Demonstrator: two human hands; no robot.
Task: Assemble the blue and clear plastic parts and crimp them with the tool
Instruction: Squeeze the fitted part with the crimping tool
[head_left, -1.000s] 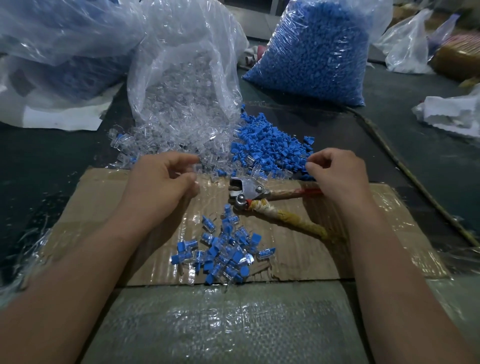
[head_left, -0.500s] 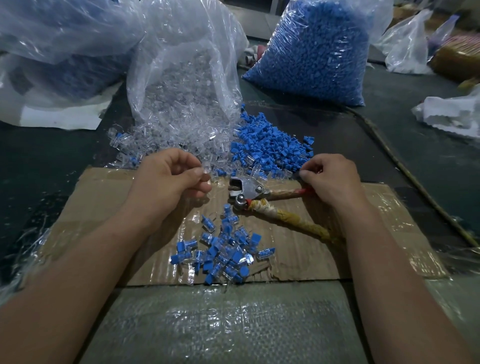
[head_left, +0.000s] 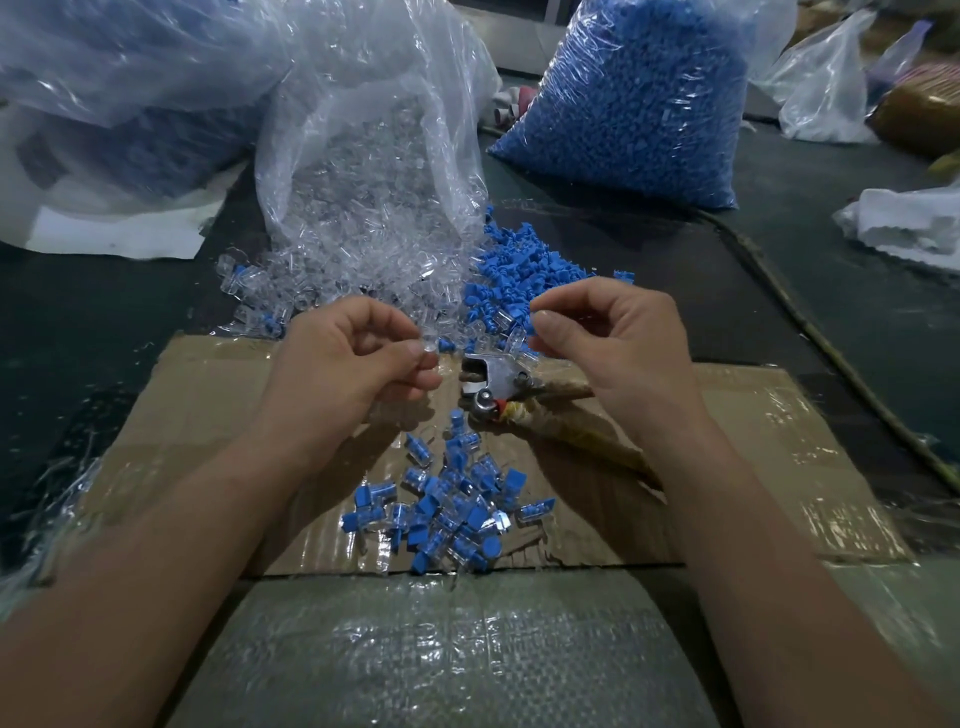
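A brown corrugated cardboard sheet is lying flat at the near centre of the scene. A small heap of joined blue-and-clear plastic parts is resting on its near middle. Just beyond the heap, a metal crimping tool with tape-wrapped handles is lying on the cardboard, its head pointing left and its handles running right under the right wrist. No hand is touching it.

The left hand is hovering left of the tool head; its grip is narrow, with thumb and forefinger pinching a small clear plastic part. The right hand is hovering right of the tool head, with thumb and forefinger tips meeting; whether this grip is holding a part cannot be told.

Beyond the hands, loose clear plastic pieces are spilling from an open transparent bag, touching a pile of loose blue plastic pieces on the right. Farther right, a full bag of blue pieces is standing.
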